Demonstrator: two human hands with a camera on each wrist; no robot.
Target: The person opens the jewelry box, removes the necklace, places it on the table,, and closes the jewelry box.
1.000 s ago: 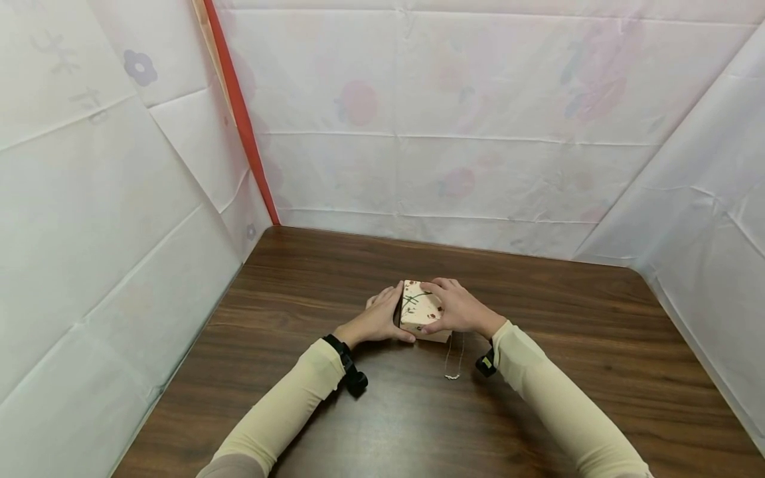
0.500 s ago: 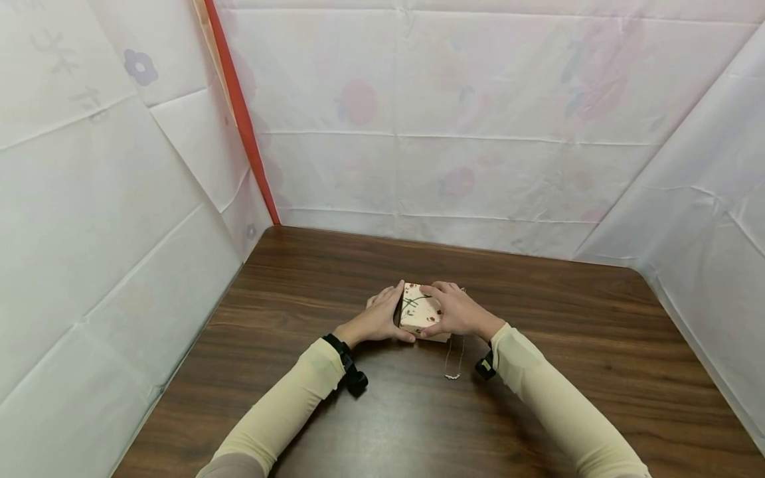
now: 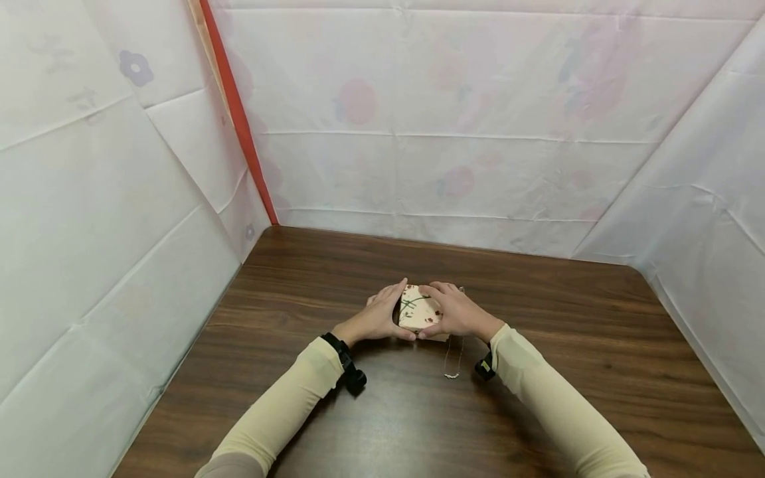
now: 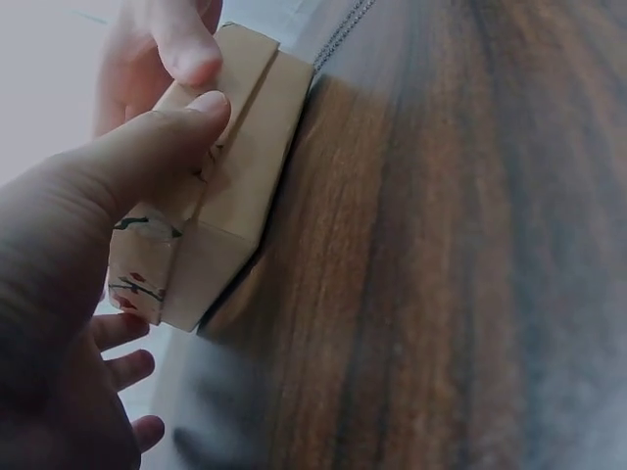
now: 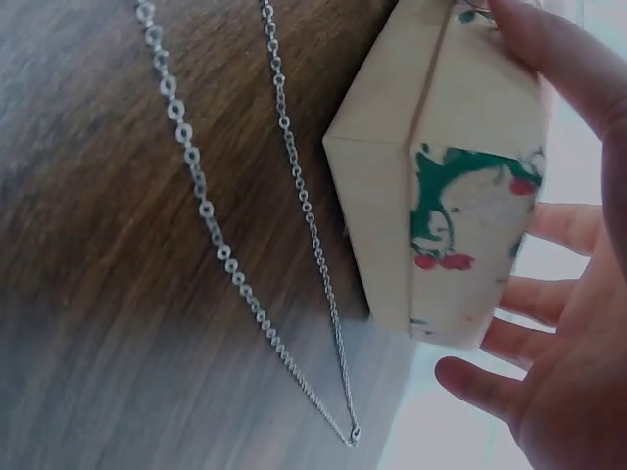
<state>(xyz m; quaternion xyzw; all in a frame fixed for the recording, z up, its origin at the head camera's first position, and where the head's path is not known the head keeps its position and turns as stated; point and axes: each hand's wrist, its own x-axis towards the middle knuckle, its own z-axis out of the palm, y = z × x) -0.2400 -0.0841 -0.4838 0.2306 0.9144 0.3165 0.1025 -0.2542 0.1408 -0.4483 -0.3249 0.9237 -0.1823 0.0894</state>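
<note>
A small cream box with a floral lid [image 3: 421,309] stands on the table in the head view. Its plain base [image 4: 257,176] shows below the lid in the left wrist view. My left hand [image 3: 376,320] holds the lid from the left, thumb along the front side. From the right, my right hand [image 3: 465,315] grips the same lid, its thumb at the front close to the left thumb. Some fingers of both hands are hidden behind the box. Beside the box lies a silver chain necklace [image 5: 206,210], with small beads at its near end in the head view.
The box and necklace rest on a dark wood-grain table [image 3: 538,398]. Pale printed sheets [image 3: 478,119] hang at the back and both sides, and a red strip [image 3: 239,119] runs down the back left corner.
The lid has come down slightly lower on the base, with the right hand lowering along with it. The two thumbs are now closer together. The necklace's near end lies in the same place.
</note>
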